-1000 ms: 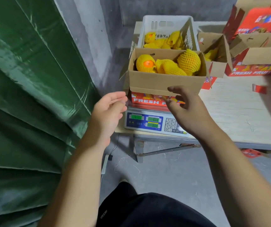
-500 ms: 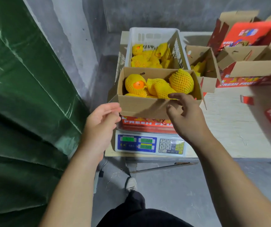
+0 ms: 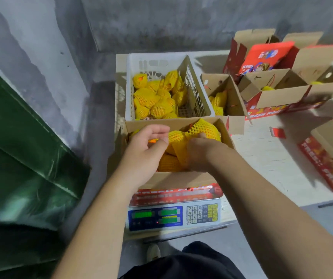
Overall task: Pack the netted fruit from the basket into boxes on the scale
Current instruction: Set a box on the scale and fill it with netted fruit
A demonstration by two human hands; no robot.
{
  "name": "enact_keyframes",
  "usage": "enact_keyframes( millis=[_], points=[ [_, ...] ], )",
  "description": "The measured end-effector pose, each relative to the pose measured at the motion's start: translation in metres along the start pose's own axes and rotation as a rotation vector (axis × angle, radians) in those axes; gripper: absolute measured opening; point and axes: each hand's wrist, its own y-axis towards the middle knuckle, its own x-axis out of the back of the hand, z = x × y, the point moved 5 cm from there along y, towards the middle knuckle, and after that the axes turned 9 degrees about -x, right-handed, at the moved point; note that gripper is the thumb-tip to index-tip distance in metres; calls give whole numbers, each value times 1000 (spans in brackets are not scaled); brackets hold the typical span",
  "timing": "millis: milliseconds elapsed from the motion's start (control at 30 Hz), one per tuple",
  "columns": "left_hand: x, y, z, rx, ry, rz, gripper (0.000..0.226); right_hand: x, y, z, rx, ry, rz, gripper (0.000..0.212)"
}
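Note:
A cardboard box [image 3: 173, 179] marked FRESH FRUIT stands on the digital scale [image 3: 173, 217] and holds yellow-netted fruit [image 3: 202, 128]. Both my hands are inside this box. My left hand [image 3: 147, 148] has its fingers curled over the fruit at the box's left side. My right hand [image 3: 198, 154] grips the yellow netting in the middle of the box; its fingertips are hidden. Behind the box, a white plastic basket [image 3: 191, 91] holds several more netted fruit [image 3: 155, 99].
To the right on the pale table [image 3: 270, 158] stand several open cardboard boxes [image 3: 232, 95], some with netted fruit inside. A green tarp [image 3: 20, 148] hangs at the left. A grey wall runs behind. My shoe [image 3: 153, 251] shows on the floor below.
Both hands moved from in front of the box up into it and onto the netted fruit. The view tilted down and closer to the box.

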Motion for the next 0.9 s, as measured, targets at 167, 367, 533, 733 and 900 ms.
enact_keyframes(
  millis=[167,367,533,733,900],
  points=[
    [-13,17,11,60,81,155,25,6,-11,12,156,-308,71,57],
    [-14,28,12,81,102,185,26,26,-16,1,434,-387,48,46],
    [-10,33,16,97,69,153,26,47,-3,-33,488,-111,161,36],
    [-17,41,26,131,46,177,25,19,2,-46,560,-129,375,80],
    [-26,44,29,144,67,213,24,22,7,-15,639,-609,135,84]
  ],
)
